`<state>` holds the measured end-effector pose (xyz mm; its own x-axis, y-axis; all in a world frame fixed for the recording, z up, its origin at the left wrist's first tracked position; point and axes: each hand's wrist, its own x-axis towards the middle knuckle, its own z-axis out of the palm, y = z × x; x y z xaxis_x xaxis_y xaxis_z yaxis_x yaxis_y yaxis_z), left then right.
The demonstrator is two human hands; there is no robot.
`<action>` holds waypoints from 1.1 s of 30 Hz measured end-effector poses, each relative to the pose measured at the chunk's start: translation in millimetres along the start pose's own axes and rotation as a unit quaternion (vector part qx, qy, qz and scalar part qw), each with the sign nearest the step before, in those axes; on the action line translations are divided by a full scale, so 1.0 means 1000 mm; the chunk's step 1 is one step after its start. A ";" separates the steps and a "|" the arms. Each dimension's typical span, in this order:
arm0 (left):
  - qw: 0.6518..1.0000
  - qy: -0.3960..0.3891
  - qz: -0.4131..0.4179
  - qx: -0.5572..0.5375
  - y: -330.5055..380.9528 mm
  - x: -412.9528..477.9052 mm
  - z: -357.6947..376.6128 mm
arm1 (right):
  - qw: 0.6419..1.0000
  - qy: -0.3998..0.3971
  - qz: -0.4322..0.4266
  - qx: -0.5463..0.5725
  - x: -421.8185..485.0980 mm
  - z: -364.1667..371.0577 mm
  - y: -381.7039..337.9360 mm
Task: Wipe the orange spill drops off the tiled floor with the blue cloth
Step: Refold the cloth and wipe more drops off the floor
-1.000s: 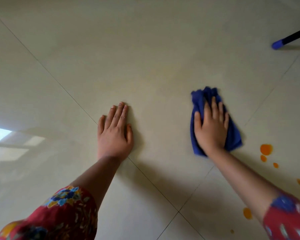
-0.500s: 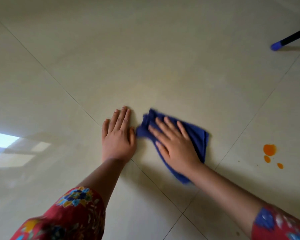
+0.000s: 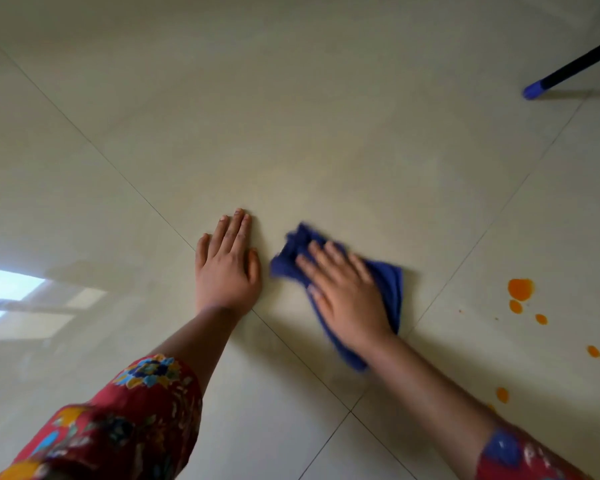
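Right hand flat, fingers spread, pressing the blue cloth to the tiled floor; not clenched. Left hand just beside it, palm down, empty, bracing. Orange spill drops sit well right of the right hand, untouched. Suggest: even pressure, sweep right, gather drops into the cloth, don't smear. No containers visible.

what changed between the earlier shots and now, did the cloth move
Yes. The right hand, pressed flat on the crumpled dark blue cloth, swept it leftward across the pale tiled floor, away from the orange spill drops, until it lay near the left hand. The left hand stayed planted on the floor; the drops remain unwiped.
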<state>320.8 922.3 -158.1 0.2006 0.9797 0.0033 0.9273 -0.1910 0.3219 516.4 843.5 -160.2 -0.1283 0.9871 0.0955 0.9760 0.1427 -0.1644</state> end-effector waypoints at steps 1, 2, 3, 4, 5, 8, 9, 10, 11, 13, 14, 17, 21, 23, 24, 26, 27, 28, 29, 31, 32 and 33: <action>1.000 0.000 -0.001 -0.003 0.000 0.000 0.000 | 0.998 -0.028 -0.056 -0.002 -0.025 -0.003 -0.011; 1.000 -0.002 -0.003 -0.005 0.001 0.000 -0.001 | 0.995 -0.047 -0.092 -0.004 -0.051 -0.006 -0.014; 1.000 -0.004 -0.002 -0.004 0.000 0.000 -0.001 | 0.993 -0.054 -0.100 -0.006 -0.072 -0.010 -0.010; 1.000 -0.005 -0.001 -0.003 0.001 0.000 -0.001 | 0.996 -0.049 -0.077 -0.007 -0.087 -0.013 0.000; 1.000 -0.003 0.000 -0.004 0.000 0.001 -0.001 | 0.999 -0.036 -0.028 -0.010 -0.093 -0.016 0.013; 1.000 -0.001 0.001 -0.007 -0.002 0.000 0.000 | 0.991 -0.003 0.130 -0.014 -0.078 -0.019 0.042; 1.000 -0.003 0.003 -0.002 -0.002 0.000 0.000 | 0.988 0.004 0.151 -0.013 -0.064 -0.018 0.045; 1.000 -0.001 0.007 0.003 -0.001 -0.001 0.001 | 0.988 0.009 0.157 -0.009 -0.054 -0.017 0.043; 1.000 0.001 0.008 0.006 -0.001 0.001 0.000 | 0.989 0.011 0.149 -0.004 -0.041 -0.014 0.038; 1.000 0.005 0.016 0.006 0.002 -0.001 -0.003 | 0.995 0.011 0.102 -0.010 -0.040 -0.009 0.016; 1.000 0.011 0.024 0.013 0.003 -0.004 -0.004 | 0.998 0.003 0.068 -0.016 -0.052 -0.006 0.000; 0.999 0.026 0.025 0.023 0.009 -0.019 -0.010 | 1.000 -0.022 -0.017 -0.011 -0.118 -0.009 -0.032; 1.000 0.008 0.002 -0.024 0.048 -0.070 -0.010 | 0.999 -0.023 0.035 -0.024 -0.183 -0.021 -0.005; 0.999 -0.014 0.027 -0.040 0.075 -0.103 -0.003 | 0.992 -0.014 0.126 -0.018 -0.185 -0.024 0.008; 0.998 -0.022 0.038 -0.044 0.085 -0.118 0.001 | 0.988 -0.007 0.153 -0.010 -0.177 -0.024 0.008; 0.996 -0.040 0.057 -0.055 0.107 -0.149 0.010 | 0.987 0.003 0.162 0.003 -0.169 -0.024 0.005; 0.995 -0.049 0.065 -0.060 0.113 -0.162 0.012 | 0.989 0.001 0.145 0.010 -0.169 -0.023 0.001; 0.994 -0.058 0.071 -0.064 0.115 -0.172 0.013 | 0.992 0.001 0.122 0.012 -0.175 -0.022 -0.004; 0.993 -0.064 0.075 -0.066 0.114 -0.181 0.015 | 0.995 0.001 0.099 0.013 -0.185 -0.021 -0.009; 0.991 -0.078 0.097 -0.054 0.103 -0.196 0.019 | 0.998 -0.006 0.064 0.014 -0.217 -0.022 -0.017; 0.988 -0.087 0.120 -0.037 0.096 -0.203 0.022 | 0.999 -0.010 0.051 0.012 -0.234 -0.024 -0.018; 0.984 -0.097 0.148 -0.018 0.090 -0.208 0.024 | 0.999 -0.010 0.044 0.009 -0.251 -0.027 -0.015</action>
<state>370.5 700.2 -152.6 0.5207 0.8503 -0.0768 0.8074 -0.4612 0.3679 539.2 591.3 -155.3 -0.0451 0.9971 0.0610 0.9804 0.0559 -0.1888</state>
